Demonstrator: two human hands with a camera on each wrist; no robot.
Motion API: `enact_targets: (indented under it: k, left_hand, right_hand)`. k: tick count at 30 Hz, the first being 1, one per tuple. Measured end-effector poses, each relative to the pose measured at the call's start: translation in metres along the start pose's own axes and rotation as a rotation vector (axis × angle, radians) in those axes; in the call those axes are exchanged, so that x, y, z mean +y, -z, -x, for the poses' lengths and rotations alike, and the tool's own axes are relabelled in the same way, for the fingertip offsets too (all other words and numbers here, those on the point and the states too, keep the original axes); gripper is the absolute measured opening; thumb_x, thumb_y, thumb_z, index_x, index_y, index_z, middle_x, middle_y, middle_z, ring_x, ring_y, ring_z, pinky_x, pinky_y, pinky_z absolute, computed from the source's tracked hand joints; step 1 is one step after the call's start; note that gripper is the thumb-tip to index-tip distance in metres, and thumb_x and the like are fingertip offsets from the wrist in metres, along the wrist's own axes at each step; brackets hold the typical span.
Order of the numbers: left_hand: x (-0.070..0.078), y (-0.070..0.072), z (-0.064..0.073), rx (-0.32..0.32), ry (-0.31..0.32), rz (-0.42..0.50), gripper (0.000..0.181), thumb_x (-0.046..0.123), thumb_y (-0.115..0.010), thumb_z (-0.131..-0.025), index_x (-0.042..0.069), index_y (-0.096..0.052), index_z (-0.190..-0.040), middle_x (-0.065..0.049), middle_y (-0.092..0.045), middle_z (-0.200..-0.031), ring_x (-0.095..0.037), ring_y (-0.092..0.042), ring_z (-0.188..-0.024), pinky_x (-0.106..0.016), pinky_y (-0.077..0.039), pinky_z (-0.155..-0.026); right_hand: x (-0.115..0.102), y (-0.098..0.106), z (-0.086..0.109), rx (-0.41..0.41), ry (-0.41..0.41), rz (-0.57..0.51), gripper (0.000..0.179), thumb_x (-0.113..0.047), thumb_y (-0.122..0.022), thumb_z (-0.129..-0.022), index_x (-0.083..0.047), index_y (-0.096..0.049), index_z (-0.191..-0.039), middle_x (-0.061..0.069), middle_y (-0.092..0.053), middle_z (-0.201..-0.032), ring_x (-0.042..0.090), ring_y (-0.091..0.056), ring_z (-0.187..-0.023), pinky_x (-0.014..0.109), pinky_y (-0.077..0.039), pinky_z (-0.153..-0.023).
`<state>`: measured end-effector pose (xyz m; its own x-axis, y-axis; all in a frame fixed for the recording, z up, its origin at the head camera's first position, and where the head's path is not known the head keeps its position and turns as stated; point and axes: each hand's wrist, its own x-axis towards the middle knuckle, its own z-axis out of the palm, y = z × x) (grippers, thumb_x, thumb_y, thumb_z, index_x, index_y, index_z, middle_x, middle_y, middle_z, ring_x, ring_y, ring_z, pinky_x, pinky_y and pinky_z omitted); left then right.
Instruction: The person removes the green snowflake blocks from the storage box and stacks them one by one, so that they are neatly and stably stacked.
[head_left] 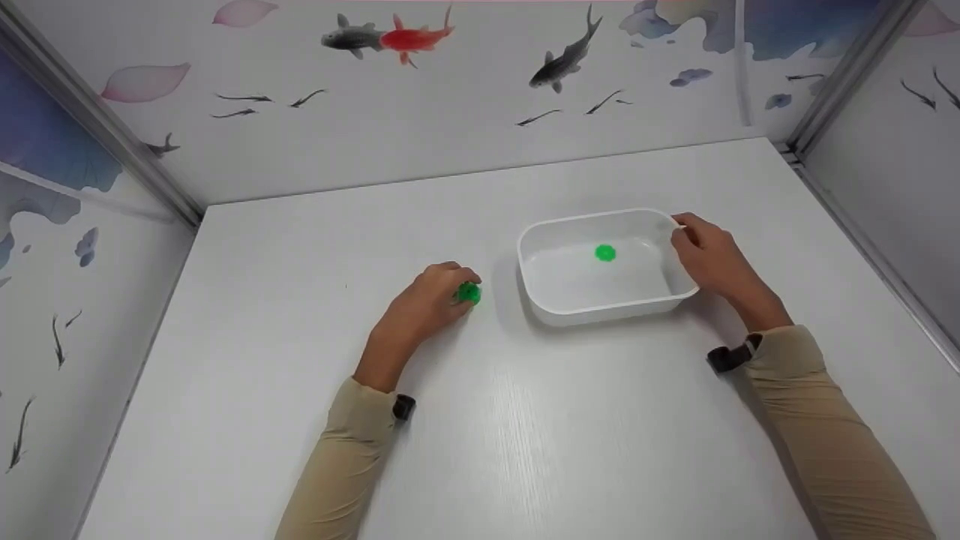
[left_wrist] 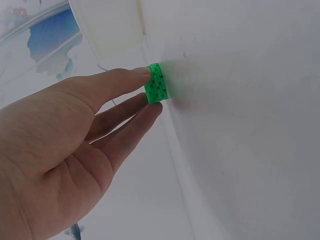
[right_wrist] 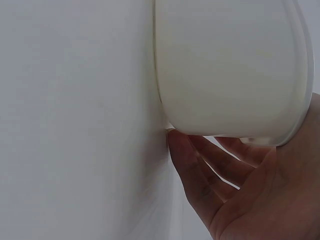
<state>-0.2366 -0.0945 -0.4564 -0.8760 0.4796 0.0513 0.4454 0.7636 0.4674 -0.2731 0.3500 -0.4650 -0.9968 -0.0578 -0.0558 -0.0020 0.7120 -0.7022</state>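
Observation:
My left hand (head_left: 429, 301) pinches a small green stack of notched discs (left_wrist: 155, 84) between thumb and fingertips. In the left wrist view the stack stands right at the white tabletop. A white rectangular tub (head_left: 607, 309) with rounded corners sits to the right of that hand. One green scalloped disc (head_left: 605, 253) lies on the tub's floor. At the tub's right end, my right hand (head_left: 712, 259) grips the wall, thumb at the rim and fingers on the outside. The right wrist view shows its fingers (right_wrist: 192, 165) along the lower outside of the tub.
The white table (head_left: 525, 427) runs back to a panel wall (head_left: 465, 112) printed with fish and petals. Side panels (head_left: 90, 300) stand at left and right, with metal posts (head_left: 847, 82) in the corners.

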Motion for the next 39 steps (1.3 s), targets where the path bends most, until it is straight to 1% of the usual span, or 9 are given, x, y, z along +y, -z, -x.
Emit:
enact_targets:
  k: [4, 9, 15, 21, 24, 29, 35, 39]
  left_hand:
    - [-0.001, 0.000, 0.001, 0.003, -0.009, -0.006, 0.034, 0.007, -0.081, -0.097, 0.005, -0.076, -0.131, -0.014, -0.075, -0.127, -0.028, -0.072, -0.119, -0.041, -0.060, -0.107]
    - [0.001, 0.001, 0.002, 0.025, -0.001, -0.041, 0.040, 0.017, -0.081, -0.099, 0.007, -0.072, -0.136, -0.013, -0.071, -0.138, -0.029, -0.069, -0.128, -0.042, -0.058, -0.111]
    - [0.005, 0.003, 0.001, 0.089, -0.003, -0.091, 0.040, 0.025, -0.076, -0.104, 0.011, -0.070, -0.140, -0.010, -0.069, -0.143, -0.028, -0.066, -0.137, -0.042, -0.057, -0.113]
    - [0.014, 0.005, -0.003, 0.156, -0.060, -0.099, 0.039, 0.025, -0.074, -0.105, 0.013, -0.069, -0.141, -0.008, -0.069, -0.143, -0.026, -0.064, -0.138, -0.041, -0.059, -0.111]
    - [0.021, 0.003, -0.007, 0.174, -0.080, -0.092, 0.037, 0.025, -0.073, -0.106, 0.014, -0.069, -0.141, -0.007, -0.069, -0.144, -0.025, -0.063, -0.139, -0.039, -0.058, -0.111]
    - [0.036, -0.002, -0.017, 0.185, -0.098, -0.067, 0.036, 0.026, -0.071, -0.107, 0.015, -0.069, -0.141, -0.005, -0.069, -0.145, -0.022, -0.063, -0.140, -0.037, -0.056, -0.114]
    - [0.053, -0.011, -0.033, 0.195, -0.123, -0.041, 0.033, 0.024, -0.069, -0.108, 0.016, -0.070, -0.139, -0.004, -0.069, -0.144, -0.022, -0.062, -0.140, -0.035, -0.057, -0.112]
    - [0.064, -0.017, -0.046, 0.184, -0.116, -0.014, 0.032, 0.025, -0.068, -0.108, 0.016, -0.071, -0.138, -0.004, -0.070, -0.143, -0.021, -0.062, -0.140, -0.035, -0.057, -0.112]
  right_hand:
    - [0.000, 0.000, 0.000, -0.002, 0.002, 0.000, 0.060, -0.044, -0.031, -0.115, -0.010, -0.048, -0.161, 0.028, -0.059, -0.152, 0.042, -0.059, -0.134, 0.061, -0.048, -0.111]
    - [0.000, 0.001, -0.001, 0.003, 0.001, -0.004, 0.059, -0.043, -0.031, -0.115, -0.010, -0.049, -0.160, 0.027, -0.060, -0.152, 0.041, -0.060, -0.133, 0.060, -0.049, -0.109]
    - [-0.001, 0.000, -0.001, 0.003, -0.003, -0.006, 0.058, -0.043, -0.032, -0.115, -0.010, -0.049, -0.160, 0.027, -0.060, -0.151, 0.041, -0.060, -0.131, 0.060, -0.049, -0.109]
    - [0.001, 0.000, -0.001, 0.001, 0.001, -0.012, 0.059, -0.043, -0.031, -0.115, -0.009, -0.048, -0.160, 0.028, -0.060, -0.151, 0.041, -0.060, -0.130, 0.059, -0.049, -0.109]
    - [0.002, -0.001, 0.000, -0.003, 0.001, -0.012, 0.059, -0.043, -0.031, -0.115, -0.009, -0.048, -0.160, 0.028, -0.060, -0.151, 0.041, -0.060, -0.130, 0.058, -0.049, -0.109]
    - [0.003, -0.001, -0.001, -0.002, -0.001, -0.017, 0.058, -0.042, -0.032, -0.115, -0.008, -0.048, -0.160, 0.028, -0.059, -0.151, 0.041, -0.058, -0.131, 0.060, -0.047, -0.111]
    - [0.001, -0.001, -0.001, -0.008, -0.010, -0.016, 0.059, -0.043, -0.032, -0.115, -0.008, -0.047, -0.161, 0.029, -0.057, -0.154, 0.042, -0.058, -0.134, 0.061, -0.047, -0.112]
    - [0.000, 0.000, 0.000, -0.014, -0.014, -0.018, 0.060, -0.043, -0.032, -0.115, -0.008, -0.046, -0.161, 0.028, -0.055, -0.156, 0.042, -0.056, -0.137, 0.062, -0.047, -0.114]
